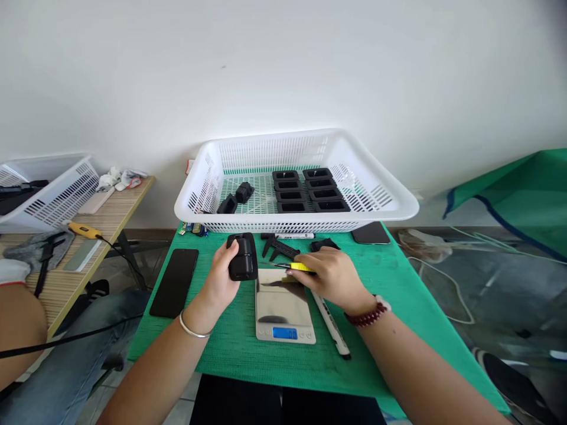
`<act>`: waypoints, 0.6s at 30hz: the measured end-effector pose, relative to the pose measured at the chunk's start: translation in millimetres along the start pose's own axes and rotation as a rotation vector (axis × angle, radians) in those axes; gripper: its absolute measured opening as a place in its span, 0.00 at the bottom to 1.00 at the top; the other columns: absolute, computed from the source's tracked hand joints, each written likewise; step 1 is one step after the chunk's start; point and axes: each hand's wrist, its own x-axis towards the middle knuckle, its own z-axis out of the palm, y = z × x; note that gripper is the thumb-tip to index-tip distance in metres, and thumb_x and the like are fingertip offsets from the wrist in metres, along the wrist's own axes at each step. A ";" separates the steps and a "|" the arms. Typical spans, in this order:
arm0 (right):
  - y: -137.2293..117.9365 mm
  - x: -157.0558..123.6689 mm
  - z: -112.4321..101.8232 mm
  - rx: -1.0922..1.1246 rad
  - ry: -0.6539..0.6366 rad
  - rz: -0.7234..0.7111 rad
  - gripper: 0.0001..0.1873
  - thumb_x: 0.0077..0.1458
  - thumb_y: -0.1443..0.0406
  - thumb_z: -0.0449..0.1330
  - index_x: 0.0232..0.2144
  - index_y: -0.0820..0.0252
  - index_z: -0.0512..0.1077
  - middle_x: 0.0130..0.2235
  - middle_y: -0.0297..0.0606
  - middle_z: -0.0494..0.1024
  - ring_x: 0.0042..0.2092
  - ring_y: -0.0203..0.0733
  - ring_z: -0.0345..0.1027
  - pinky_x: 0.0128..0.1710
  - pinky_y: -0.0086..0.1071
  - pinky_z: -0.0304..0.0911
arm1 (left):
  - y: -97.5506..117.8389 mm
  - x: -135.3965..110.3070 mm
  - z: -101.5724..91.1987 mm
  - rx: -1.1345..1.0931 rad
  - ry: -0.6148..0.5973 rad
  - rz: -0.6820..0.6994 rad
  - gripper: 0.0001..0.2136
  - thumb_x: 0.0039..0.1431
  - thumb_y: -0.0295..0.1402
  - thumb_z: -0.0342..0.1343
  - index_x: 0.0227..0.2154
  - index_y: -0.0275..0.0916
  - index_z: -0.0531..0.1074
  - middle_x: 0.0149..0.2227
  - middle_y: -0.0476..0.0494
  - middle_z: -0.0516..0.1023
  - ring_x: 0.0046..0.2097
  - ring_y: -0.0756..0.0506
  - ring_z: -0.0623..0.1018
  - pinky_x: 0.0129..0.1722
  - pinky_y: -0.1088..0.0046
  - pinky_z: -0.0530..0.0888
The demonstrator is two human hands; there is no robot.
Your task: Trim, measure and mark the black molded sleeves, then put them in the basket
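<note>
My left hand [222, 273] grips a black moulded part [243, 257], a rounded rectangular piece with a raised middle, held above the table left of the scale. In my right hand [333, 273] is a yellow utility knife [302, 267], its thin tip pointing left toward the part, with a gap between them. Beneath the knife lies a small digital scale [283, 304] with a mirror-like plate and a lit blue display. A white marker [330, 324] rests right of the scale. Behind my hands are black calipers [282, 249] and another white marker [296, 236].
A white plastic basket [283, 219] at the back holds several black rectangular frames [290, 195] and loose black pieces [227, 204]. Phones lie on the green cloth [230, 348], one at left [173, 282], one at right [371, 233]. A co-worker's arm [20, 319] is at the left table.
</note>
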 end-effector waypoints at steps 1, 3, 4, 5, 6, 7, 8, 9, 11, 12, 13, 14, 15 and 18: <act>-0.8 -0.2 0.2 0.013 -0.008 -0.023 0.19 0.62 0.55 0.53 0.27 0.62 0.73 0.20 0.33 0.72 0.22 0.33 0.57 0.27 0.31 0.48 | 0.1 1.0 -0.4 -0.011 0.018 0.001 0.10 0.46 0.37 0.67 0.28 0.38 0.75 0.27 0.50 0.74 0.29 0.51 0.73 0.27 0.78 0.70; -2.7 -0.2 1.5 0.030 -0.028 -0.055 0.19 0.62 0.55 0.53 0.26 0.61 0.73 0.20 0.33 0.72 0.21 0.33 0.57 0.27 0.31 0.47 | 0.3 2.8 -1.5 -0.038 0.059 0.001 0.09 0.46 0.36 0.67 0.29 0.38 0.75 0.28 0.50 0.74 0.30 0.52 0.74 0.28 0.78 0.70; -3.4 0.0 2.3 0.031 -0.036 -0.058 0.20 0.62 0.55 0.53 0.26 0.61 0.72 0.19 0.33 0.71 0.21 0.33 0.57 0.27 0.31 0.47 | 0.1 3.2 -2.1 -0.044 0.067 -0.003 0.09 0.46 0.36 0.67 0.29 0.39 0.75 0.29 0.50 0.74 0.30 0.52 0.74 0.28 0.78 0.71; -3.9 0.3 2.9 0.024 -0.039 -0.048 0.20 0.62 0.55 0.53 0.25 0.61 0.72 0.19 0.32 0.71 0.21 0.33 0.56 0.27 0.31 0.47 | -0.2 3.2 -2.6 -0.039 0.060 -0.008 0.09 0.46 0.36 0.66 0.29 0.39 0.75 0.28 0.50 0.74 0.30 0.51 0.74 0.28 0.78 0.71; -4.0 0.7 3.2 0.010 -0.038 -0.028 0.20 0.62 0.54 0.53 0.24 0.61 0.71 0.19 0.32 0.71 0.21 0.33 0.56 0.26 0.31 0.46 | -0.8 2.9 -3.1 -0.024 0.038 -0.013 0.08 0.47 0.36 0.66 0.29 0.39 0.76 0.28 0.50 0.74 0.30 0.51 0.74 0.27 0.78 0.71; -3.7 1.0 3.1 -0.009 -0.030 -0.002 0.20 0.62 0.54 0.53 0.24 0.61 0.71 0.19 0.32 0.70 0.21 0.33 0.55 0.26 0.31 0.46 | -1.4 2.2 -3.3 -0.001 0.006 -0.016 0.08 0.47 0.37 0.66 0.29 0.39 0.76 0.28 0.49 0.75 0.29 0.51 0.74 0.27 0.77 0.71; -3.2 1.3 2.6 -0.029 -0.021 0.025 0.21 0.62 0.55 0.53 0.23 0.61 0.70 0.19 0.32 0.70 0.21 0.33 0.55 0.26 0.31 0.45 | -1.9 1.3 -3.3 0.023 -0.030 -0.019 0.08 0.48 0.37 0.65 0.29 0.39 0.76 0.27 0.49 0.75 0.29 0.50 0.74 0.27 0.77 0.71; -2.7 1.4 2.0 -0.044 -0.009 0.046 0.21 0.62 0.55 0.53 0.23 0.61 0.70 0.19 0.32 0.70 0.21 0.33 0.55 0.26 0.31 0.45 | -2.3 0.3 -3.1 0.045 -0.062 -0.025 0.08 0.48 0.37 0.65 0.29 0.39 0.76 0.27 0.48 0.75 0.29 0.50 0.74 0.26 0.77 0.71; -1.7 1.1 0.8 -0.046 0.014 0.048 0.20 0.62 0.55 0.53 0.23 0.61 0.71 0.19 0.32 0.70 0.21 0.33 0.55 0.26 0.31 0.45 | -2.2 -1.0 -2.1 0.057 -0.077 -0.027 0.09 0.48 0.37 0.66 0.30 0.39 0.76 0.28 0.48 0.75 0.29 0.49 0.75 0.26 0.76 0.71; -1.5 0.7 0.5 -0.030 0.014 0.024 0.20 0.61 0.55 0.53 0.24 0.61 0.71 0.19 0.32 0.70 0.21 0.33 0.55 0.26 0.31 0.45 | -1.6 -1.2 -1.5 0.045 -0.059 -0.026 0.09 0.47 0.37 0.66 0.30 0.39 0.76 0.28 0.48 0.75 0.30 0.49 0.75 0.27 0.77 0.71; -1.6 0.2 0.6 -0.008 0.006 -0.009 0.19 0.61 0.54 0.53 0.26 0.61 0.72 0.20 0.32 0.71 0.21 0.33 0.56 0.26 0.31 0.46 | -0.8 -1.2 -0.8 0.028 -0.032 -0.024 0.09 0.47 0.37 0.66 0.30 0.39 0.76 0.28 0.48 0.75 0.30 0.50 0.75 0.27 0.77 0.71; -1.9 -0.3 1.0 0.012 -0.009 -0.041 0.19 0.61 0.54 0.54 0.27 0.61 0.72 0.20 0.32 0.72 0.22 0.33 0.57 0.27 0.31 0.47 | 0.2 -0.9 -0.4 0.008 -0.001 -0.021 0.10 0.46 0.37 0.66 0.30 0.39 0.76 0.28 0.49 0.75 0.30 0.50 0.74 0.27 0.77 0.71; -2.4 -0.8 1.8 0.026 -0.025 -0.066 0.19 0.62 0.54 0.54 0.28 0.61 0.72 0.21 0.32 0.72 0.22 0.33 0.58 0.27 0.31 0.48 | 1.2 -0.4 -0.1 -0.011 0.026 -0.017 0.09 0.46 0.37 0.66 0.30 0.39 0.76 0.28 0.49 0.74 0.30 0.50 0.74 0.27 0.77 0.71; -4.6 -1.5 4.7 0.032 -0.062 -0.075 0.19 0.62 0.54 0.53 0.28 0.61 0.72 0.21 0.32 0.72 0.23 0.33 0.60 0.28 0.31 0.48 | 3.9 0.4 -0.5 -0.022 0.037 -0.007 0.09 0.46 0.36 0.66 0.29 0.38 0.75 0.28 0.50 0.74 0.30 0.51 0.74 0.27 0.78 0.71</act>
